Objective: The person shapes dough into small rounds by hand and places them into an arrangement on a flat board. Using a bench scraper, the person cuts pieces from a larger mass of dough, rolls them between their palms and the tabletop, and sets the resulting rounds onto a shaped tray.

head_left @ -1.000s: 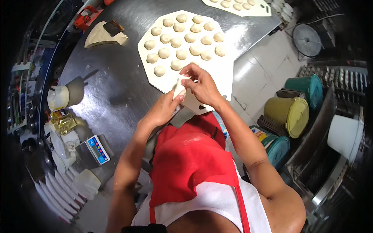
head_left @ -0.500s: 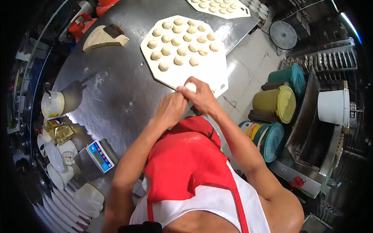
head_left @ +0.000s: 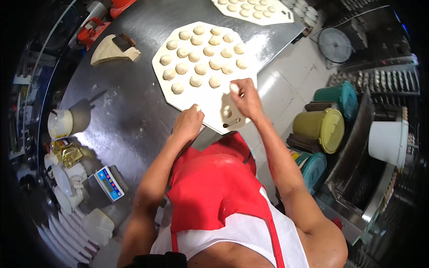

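My right hand [head_left: 246, 99] is over the near right part of a cream eight-sided board [head_left: 196, 99], its fingers closed round a dough ball [head_left: 234, 88]. Several round dough balls [head_left: 201, 69] sit in loose rows across the board's far and middle parts. Beside the board's near left edge, my left hand [head_left: 188, 123] is closed, back of the hand up. A pale bit of dough [head_left: 198, 108] shows at its fingertips; the rest is hidden inside the fist. A round hole and a slot are cut in the board's near corner.
On the steel table [head_left: 120, 102] lie a dough slab [head_left: 111, 50] with a dark-handled scraper [head_left: 121, 43], a white tub [head_left: 60, 123] and a digital scale [head_left: 109, 184]. Another board of dough balls [head_left: 257, 10] is at the far edge. Lidded buckets [head_left: 331, 130] stand to the right.
My hands have parted. The right hand has moved up and right over the board with a dough ball; the left has dropped slightly left. The view has shifted a little.
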`<state>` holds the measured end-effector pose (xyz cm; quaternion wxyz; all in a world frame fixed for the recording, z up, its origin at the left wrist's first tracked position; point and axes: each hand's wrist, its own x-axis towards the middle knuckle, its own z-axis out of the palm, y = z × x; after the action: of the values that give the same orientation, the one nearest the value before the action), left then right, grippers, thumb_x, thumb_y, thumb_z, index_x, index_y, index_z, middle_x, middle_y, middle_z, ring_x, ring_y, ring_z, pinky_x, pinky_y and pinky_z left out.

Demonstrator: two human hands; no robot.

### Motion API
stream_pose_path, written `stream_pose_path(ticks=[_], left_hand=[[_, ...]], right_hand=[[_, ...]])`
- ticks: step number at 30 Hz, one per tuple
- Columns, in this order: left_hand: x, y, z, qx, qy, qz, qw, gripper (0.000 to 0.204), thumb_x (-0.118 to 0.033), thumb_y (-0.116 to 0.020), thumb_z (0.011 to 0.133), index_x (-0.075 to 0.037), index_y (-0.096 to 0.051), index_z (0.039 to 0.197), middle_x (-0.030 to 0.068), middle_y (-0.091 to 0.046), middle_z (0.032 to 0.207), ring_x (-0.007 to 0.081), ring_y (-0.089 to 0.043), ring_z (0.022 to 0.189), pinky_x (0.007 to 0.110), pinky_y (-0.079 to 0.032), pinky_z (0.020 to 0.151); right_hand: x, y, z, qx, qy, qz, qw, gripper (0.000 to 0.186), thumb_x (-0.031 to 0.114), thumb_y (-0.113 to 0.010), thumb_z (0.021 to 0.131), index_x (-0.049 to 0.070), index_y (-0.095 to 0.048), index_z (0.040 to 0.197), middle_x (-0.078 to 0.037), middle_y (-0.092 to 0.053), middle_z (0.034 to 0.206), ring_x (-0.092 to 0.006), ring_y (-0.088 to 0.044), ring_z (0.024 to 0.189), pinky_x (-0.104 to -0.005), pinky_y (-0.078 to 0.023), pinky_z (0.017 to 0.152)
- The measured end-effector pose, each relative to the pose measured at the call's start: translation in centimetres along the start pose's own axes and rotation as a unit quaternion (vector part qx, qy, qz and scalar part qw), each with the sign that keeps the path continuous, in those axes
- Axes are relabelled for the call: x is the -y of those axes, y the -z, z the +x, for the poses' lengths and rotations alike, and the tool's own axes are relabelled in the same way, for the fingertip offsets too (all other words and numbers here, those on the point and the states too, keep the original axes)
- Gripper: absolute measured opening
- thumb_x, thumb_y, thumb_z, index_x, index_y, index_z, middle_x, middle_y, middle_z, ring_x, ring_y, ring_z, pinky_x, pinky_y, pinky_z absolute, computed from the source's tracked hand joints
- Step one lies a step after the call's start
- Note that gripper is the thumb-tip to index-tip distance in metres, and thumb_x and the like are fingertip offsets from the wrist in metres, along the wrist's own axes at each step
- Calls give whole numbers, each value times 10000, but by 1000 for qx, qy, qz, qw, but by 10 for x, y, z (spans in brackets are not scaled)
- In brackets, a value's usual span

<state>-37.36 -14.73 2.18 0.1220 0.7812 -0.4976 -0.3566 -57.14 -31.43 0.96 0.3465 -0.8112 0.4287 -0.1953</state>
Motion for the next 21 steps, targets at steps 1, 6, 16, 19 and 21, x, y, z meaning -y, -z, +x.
stream_pose_path(ticks=[1,6,16,19,21], left_hand=[[14,-4,-1,-16,29,-10,999,382,-292,-494,1068,38,-657,1170,330,-733,1119,519,-700,1053,616,-528,932],[86,-13,-52,-47,170,-34,984,326,-298,-493,1081,-29,-655,1168,302,-739,1098,530,-688,1062,612,-518,942],[151,72,-128,-139,308,-158,928,376,-320,-661,1085,-22,-594,1304,169,-720,881,355,-725,860,485,-538,810],[214,102,-126,-183,267,-180,929,435,-363,-737,1042,-22,-597,1275,125,-691,831,276,-698,807,434,-537,757],[249,131,-110,-218,242,-209,922,445,-362,-793,1001,-24,-616,1228,92,-695,865,230,-685,803,409,-542,726]], right_hand=[[-9,1,12,-19,-26,35,999,420,182,-771,957,20,-657,1328,-215,-682,1150,-351,-692,922,-454,-571,865],[-58,-21,43,-63,29,-67,995,356,186,-818,946,23,-675,1228,-189,-683,1099,-364,-708,976,-471,-561,819],[142,-123,64,224,113,89,964,227,180,-755,980,57,-705,1164,-148,-732,898,-319,-703,773,-441,-556,743],[205,-148,69,290,84,108,947,227,206,-745,999,32,-709,1141,-132,-749,855,-255,-674,693,-408,-544,710],[224,-169,90,302,92,88,945,209,193,-736,1015,15,-717,1123,-101,-747,859,-192,-648,713,-371,-532,708]])
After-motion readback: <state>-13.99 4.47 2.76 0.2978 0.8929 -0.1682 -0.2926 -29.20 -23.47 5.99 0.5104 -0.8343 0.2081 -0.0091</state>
